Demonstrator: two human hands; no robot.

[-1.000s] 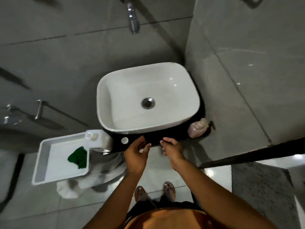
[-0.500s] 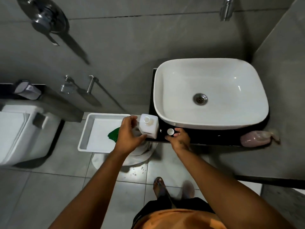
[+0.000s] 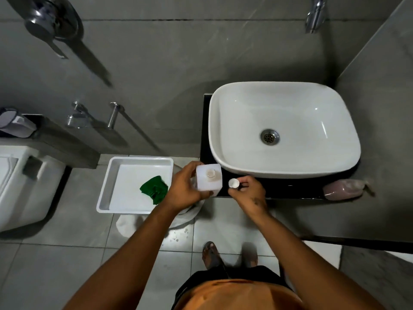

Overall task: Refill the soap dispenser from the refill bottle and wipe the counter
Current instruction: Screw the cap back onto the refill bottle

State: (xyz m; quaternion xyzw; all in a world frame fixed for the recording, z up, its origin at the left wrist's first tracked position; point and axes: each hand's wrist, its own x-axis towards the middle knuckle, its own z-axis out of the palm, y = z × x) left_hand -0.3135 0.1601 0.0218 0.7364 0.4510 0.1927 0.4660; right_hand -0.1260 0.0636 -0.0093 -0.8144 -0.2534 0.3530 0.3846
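A white square refill bottle (image 3: pixel 209 179) stands upright at the left front corner of the black counter (image 3: pixel 279 191), its mouth uncapped. My left hand (image 3: pixel 185 189) grips its left side. My right hand (image 3: pixel 247 193) pinches the small white cap (image 3: pixel 233 183) just right of the bottle. A pinkish soap dispenser (image 3: pixel 343 189) lies on its side at the counter's right front corner. A green cloth (image 3: pixel 154 189) lies in a white tray (image 3: pixel 107 193) left of the counter.
A white basin (image 3: pixel 283 168) fills most of the counter, with a tap (image 3: pixel 314 15) on the wall above. The tray rests on a white stool or bucket. A toilet (image 3: pixel 20 186) stands at the far left. My feet are on the tiled floor below.
One second ago both hands were empty in front of the counter. Since then my left hand has taken hold of the bottle and my right hand has closed on the cap; the view has swung left.
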